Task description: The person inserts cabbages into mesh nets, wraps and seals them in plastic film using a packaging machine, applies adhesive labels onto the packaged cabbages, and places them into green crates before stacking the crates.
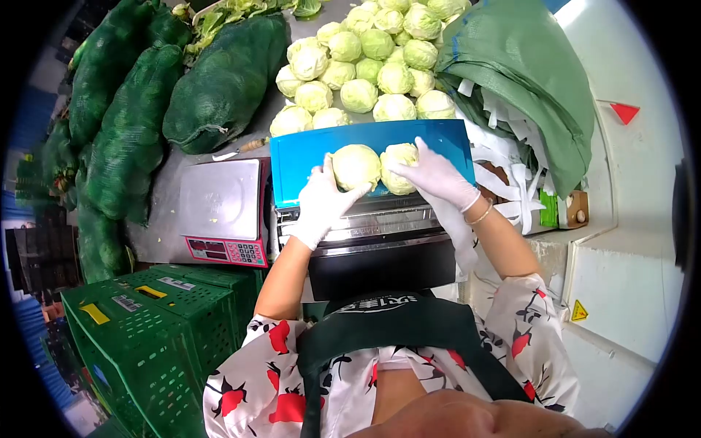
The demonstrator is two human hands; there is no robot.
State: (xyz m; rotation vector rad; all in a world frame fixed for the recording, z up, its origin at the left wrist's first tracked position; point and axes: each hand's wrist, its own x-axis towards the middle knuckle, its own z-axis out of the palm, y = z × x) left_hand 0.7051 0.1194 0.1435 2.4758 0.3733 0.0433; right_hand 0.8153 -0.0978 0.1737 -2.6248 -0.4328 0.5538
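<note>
Two pale green cabbages lie side by side on a blue tray (307, 157). White gloves cover both hands. My left hand (326, 202) rests against the left cabbage (355, 167), its fingers and thumb spread round the near left side. At the right cabbage (399, 169), my right hand (436, 172) curves over the right side, thumb across its front. A white strip hangs below my right hand. Beneath the tray is a machine with a metal front (380, 226).
Many cabbages (376, 45) are piled behind the tray. On the left are a scale (221, 201), a knife (241, 149), filled green net bags (226, 84) and green crates (161, 321). A green sack (526, 73) and white strips lie on the right.
</note>
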